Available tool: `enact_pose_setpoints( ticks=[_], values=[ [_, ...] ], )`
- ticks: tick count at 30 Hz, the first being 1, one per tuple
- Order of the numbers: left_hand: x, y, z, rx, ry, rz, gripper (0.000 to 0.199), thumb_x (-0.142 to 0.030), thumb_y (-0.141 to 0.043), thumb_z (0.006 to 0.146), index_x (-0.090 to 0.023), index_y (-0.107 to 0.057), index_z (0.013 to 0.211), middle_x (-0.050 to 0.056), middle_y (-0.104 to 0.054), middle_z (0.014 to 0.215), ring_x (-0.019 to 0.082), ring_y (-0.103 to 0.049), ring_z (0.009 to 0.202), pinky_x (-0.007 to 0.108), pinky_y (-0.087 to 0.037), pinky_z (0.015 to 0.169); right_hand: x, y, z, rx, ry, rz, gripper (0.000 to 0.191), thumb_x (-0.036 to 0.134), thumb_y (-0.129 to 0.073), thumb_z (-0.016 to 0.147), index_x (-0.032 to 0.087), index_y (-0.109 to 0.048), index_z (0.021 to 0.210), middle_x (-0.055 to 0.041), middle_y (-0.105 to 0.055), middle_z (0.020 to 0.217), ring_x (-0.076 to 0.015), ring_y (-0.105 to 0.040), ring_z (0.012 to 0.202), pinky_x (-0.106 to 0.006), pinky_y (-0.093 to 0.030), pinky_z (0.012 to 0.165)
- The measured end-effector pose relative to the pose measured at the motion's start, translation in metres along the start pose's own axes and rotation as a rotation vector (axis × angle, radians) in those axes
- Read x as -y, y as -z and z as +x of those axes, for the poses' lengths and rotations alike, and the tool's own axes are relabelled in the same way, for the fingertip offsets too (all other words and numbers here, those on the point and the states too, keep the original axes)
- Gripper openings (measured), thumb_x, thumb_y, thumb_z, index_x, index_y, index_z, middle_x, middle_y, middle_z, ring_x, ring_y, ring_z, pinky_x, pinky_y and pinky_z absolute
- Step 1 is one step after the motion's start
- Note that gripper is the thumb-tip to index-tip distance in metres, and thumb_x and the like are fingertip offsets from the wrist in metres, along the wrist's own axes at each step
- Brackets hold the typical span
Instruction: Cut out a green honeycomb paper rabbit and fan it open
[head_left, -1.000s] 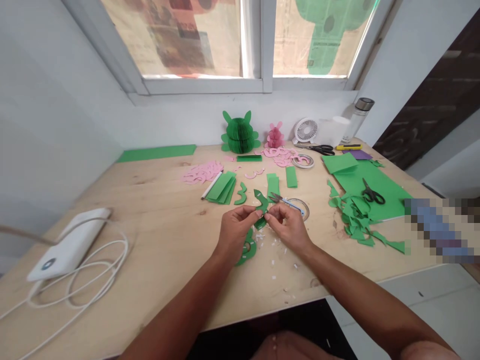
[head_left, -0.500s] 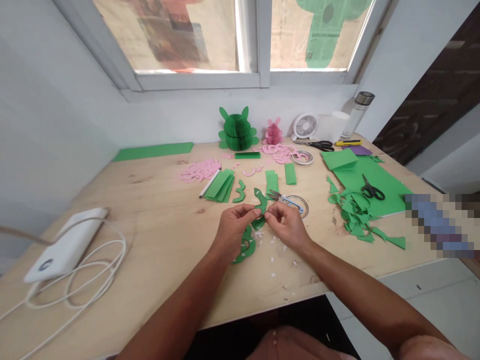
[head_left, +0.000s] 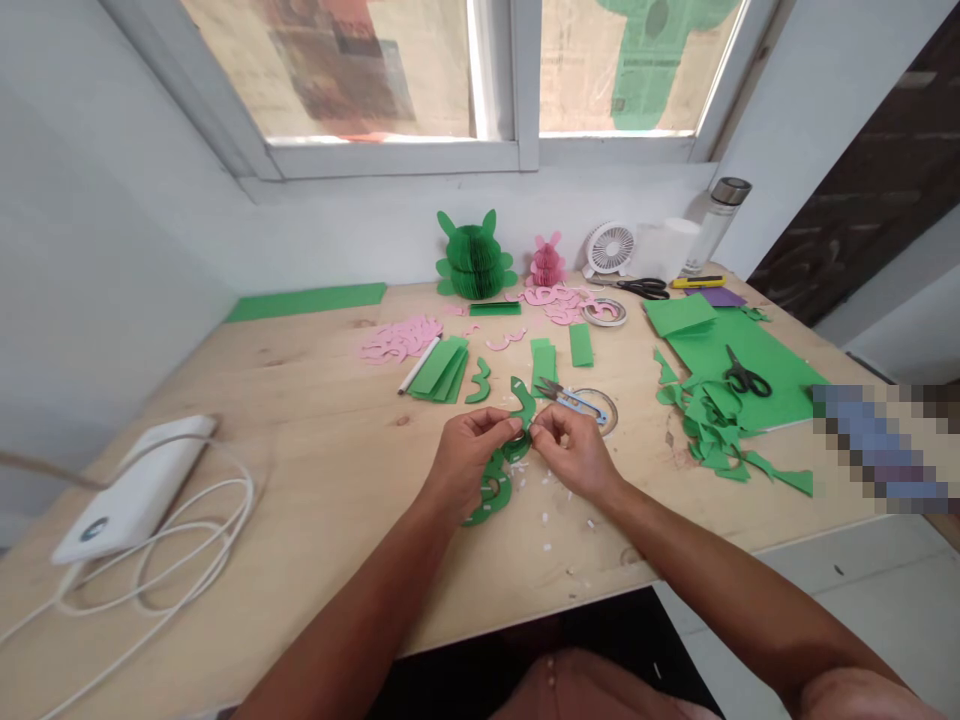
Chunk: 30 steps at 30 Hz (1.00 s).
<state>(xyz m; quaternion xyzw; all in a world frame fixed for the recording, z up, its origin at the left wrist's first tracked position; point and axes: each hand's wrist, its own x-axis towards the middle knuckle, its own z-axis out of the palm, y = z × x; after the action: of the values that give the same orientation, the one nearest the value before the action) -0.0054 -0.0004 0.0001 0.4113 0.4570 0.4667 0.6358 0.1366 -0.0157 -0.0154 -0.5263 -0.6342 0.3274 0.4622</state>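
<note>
The curved green paper piece [head_left: 523,400] rises between both hands' fingertips; the left hand [head_left: 478,457] pinches its left edge; the right hand [head_left: 571,450] pinches its right.

The left hand [head_left: 466,458] partly hides green cutouts [head_left: 495,503].

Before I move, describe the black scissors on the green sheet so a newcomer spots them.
At the right of the wooden table lies a large green sheet. The black scissors rest on it, beside green scraps. The other black pair lies farther back, near the yellow cutter.
</note>
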Motion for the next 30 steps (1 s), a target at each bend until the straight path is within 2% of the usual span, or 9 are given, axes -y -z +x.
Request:
enact_pose_setpoints(
  ticks=[13, 30],
  values=[
    [-0.0034, -0.0012, -0.0016, 0.002, 0.022, 0.019, 0.017, -0.027, -0.077, 0.055, -0.015, -0.065, 0.059, 0.001, -0.063, 0.058, 0.012, -0.056, 0.058, 0.024, -0.042, 0.059, -0.0021, -0.0003, 0.0017, 0.036, -0.066, 0.072, 0.019, 0.022, -0.053, 0.074, 0.02, -0.046, 0.057, 0.0044, -0.045, 0.051, -0.0097, -0.04, 0.048, -0.023, -0.031, 0.047],
    [-0.0051, -0.0013, -0.0028, 0.03, 0.021, 0.008, 0.016, -0.026, -0.076, 0.056, -0.016, -0.064, 0.057, -0.001, -0.06, 0.056, 0.011, -0.055, 0.057, 0.023, -0.042, 0.06, -0.0017, 0.0001, 0.0012, 0.043, -0.06, 0.069, 0.018, 0.02, -0.052, 0.073, 0.02, -0.045, 0.056, 0.0046, -0.043, 0.051, -0.0101, -0.04, 0.049, -0.023, -0.031, 0.047]
  ],
)
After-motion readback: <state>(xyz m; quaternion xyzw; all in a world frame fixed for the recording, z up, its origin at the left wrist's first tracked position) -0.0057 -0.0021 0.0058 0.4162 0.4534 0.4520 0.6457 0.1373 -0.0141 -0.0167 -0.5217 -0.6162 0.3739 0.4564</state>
